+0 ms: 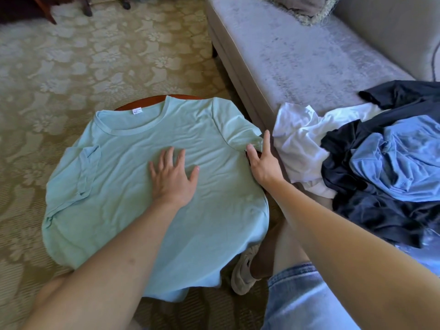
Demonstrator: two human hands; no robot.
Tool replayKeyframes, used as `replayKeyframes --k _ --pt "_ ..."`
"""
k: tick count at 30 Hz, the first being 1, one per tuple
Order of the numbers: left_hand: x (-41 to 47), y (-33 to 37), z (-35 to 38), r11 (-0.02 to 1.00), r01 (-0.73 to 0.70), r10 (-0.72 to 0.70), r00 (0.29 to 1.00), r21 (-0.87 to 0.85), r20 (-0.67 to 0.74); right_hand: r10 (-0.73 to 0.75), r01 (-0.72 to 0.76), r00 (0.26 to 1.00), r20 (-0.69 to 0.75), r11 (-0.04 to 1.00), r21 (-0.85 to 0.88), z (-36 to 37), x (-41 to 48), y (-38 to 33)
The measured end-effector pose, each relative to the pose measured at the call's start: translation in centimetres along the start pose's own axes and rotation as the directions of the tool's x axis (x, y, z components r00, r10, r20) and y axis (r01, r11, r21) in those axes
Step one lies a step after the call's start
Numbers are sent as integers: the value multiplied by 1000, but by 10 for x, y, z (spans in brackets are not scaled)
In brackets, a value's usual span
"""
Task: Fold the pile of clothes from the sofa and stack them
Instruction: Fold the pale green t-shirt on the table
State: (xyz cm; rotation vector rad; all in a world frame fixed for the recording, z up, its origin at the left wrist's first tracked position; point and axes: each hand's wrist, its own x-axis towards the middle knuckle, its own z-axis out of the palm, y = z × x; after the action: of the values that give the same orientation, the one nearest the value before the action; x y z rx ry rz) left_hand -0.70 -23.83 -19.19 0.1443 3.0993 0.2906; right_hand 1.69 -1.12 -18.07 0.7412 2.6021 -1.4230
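A mint-green T-shirt [133, 210] lies spread flat over a small round wooden table [142, 102], collar away from me. Its left sleeve is folded in over the body; its hem hangs over the near edge. My left hand [172, 177] presses flat on the middle of the shirt, fingers apart. My right hand [263, 160] rests at the shirt's right sleeve by the table edge, fingers extended, thumb and fingers touching the sleeve fabric. A pile of unfolded clothes [381, 163] in white, dark navy and light blue lies on the sofa seat to the right.
The grey sofa [297, 55] runs along the right, with a fringed cushion [302, 8] at its far end. A patterned carpet [95, 55] covers the floor. My knee in denim and a shoe [245, 270] sit between table and sofa. Furniture legs stand at the top left.
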Motion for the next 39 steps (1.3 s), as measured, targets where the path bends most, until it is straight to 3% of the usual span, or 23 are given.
replayKeyframes --k 3,6,8,10,12,14,16,20,25,27,33,39 --pt "1 1 0 1000 -3 3 1000 5 -9 -96 98 995 36 994 -38 -4 16 -5" --pt "1 1 1 1000 0 -1 1000 -5 -11 -157 154 987 -21 984 -85 -4 28 -20" --pt "2 -1 2 1000 -3 3 1000 -16 4 -253 238 963 -93 959 -152 -1 29 -41" --pt "3 -3 0 997 -10 11 1000 -79 14 -392 360 917 -77 894 -266 8 19 -65" --pt "4 -10 -10 983 11 -13 1000 -183 -9 -508 509 852 128 744 -433 27 2 -85" --pt "3 -24 -25 975 65 -82 994 -212 -73 -470 602 795 384 532 -595 53 -17 -92" --pt "-2 -46 -41 979 117 -136 985 -167 -110 -421 613 788 449 460 -643 71 -32 -90" --pt "-19 -101 -59 967 252 -253 966 -38 -51 -531 583 792 302 509 -633 83 -46 -86" --pt "-37 -147 -53 910 407 -415 899 82 143 -253 437 899 357 575 -692 86 -33 -76" --pt "-40 -152 -45 908 410 -419 892 90 170 -203 362 932 300 582 -729 82 -25 -62" --pt "-9 -147 -38 932 348 -359 923 97 137 -237 252 962 132 595 -764 70 2 -43" --pt "25 -150 -50 955 294 -294 919 42 264 -132 241 970 204 631 -738 61 32 -59"
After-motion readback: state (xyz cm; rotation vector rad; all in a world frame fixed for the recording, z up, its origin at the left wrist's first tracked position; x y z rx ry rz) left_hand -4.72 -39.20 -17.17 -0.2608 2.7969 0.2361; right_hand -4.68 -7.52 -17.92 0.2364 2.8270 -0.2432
